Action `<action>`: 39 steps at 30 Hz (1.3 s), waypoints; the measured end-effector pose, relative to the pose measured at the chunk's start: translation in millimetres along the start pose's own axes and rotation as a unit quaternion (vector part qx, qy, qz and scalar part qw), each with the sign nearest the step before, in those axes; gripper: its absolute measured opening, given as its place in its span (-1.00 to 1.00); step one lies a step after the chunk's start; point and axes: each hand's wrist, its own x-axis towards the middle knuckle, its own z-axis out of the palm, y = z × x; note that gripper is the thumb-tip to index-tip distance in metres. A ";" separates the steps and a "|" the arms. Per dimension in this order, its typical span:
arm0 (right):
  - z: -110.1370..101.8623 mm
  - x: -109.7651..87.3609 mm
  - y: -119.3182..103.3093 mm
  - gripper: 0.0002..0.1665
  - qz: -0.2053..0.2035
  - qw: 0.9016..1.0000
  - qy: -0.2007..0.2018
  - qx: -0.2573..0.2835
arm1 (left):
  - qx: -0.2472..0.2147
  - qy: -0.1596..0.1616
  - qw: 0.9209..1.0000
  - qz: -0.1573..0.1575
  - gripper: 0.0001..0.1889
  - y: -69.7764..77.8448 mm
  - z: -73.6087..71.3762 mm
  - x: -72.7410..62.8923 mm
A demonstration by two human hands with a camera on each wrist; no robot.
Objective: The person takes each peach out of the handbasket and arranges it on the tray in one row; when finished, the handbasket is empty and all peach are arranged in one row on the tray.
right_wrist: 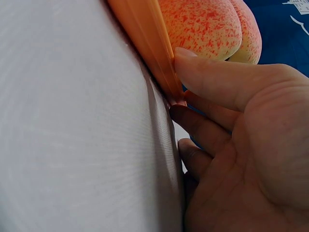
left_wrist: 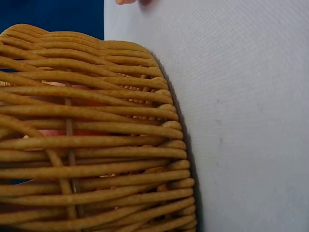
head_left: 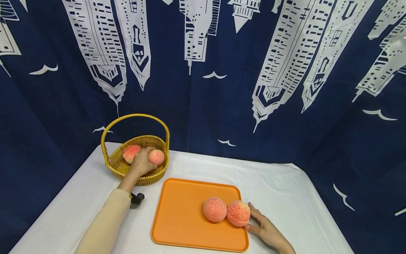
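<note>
Four peaches: two in the basket, two on the tray.
Left hand [head_left: 141,163] curls round the basket peach [head_left: 157,157] at 10 o'clock; lift it slowly over the basket [head_left: 115,165] rim. Right hand [head_left: 265,231], fingers straight, touches the tray [head_left: 180,218].

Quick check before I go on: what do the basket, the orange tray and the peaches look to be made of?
Basket: woven wicker or rattan, golden, slightly glossy; round strands show in the left wrist view. Orange tray: likely moulded plastic, smooth and matte, with a thin raised rim. Peaches on tray: probably foam imitations; the skin is dull, pitted and evenly red-speckled. The one gripped by the left hand looks alike.
</note>
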 end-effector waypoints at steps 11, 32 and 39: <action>0.8 0.0 -0.2 -0.26 -0.003 1.000 0.000 0.002 | -0.071 0.011 0.997 -0.024 -0.30 6.2 -9.6 -6.3; -0.4 0.3 0.4 -0.24 -0.005 1.000 0.004 -0.003 | -0.160 0.010 0.987 0.019 -0.31 47.9 -31.0 -47.4; -0.5 1.2 3.1 -0.22 -0.012 1.000 0.001 -0.003 | -0.164 -0.027 0.985 0.044 -0.33 63.5 -16.2 -70.3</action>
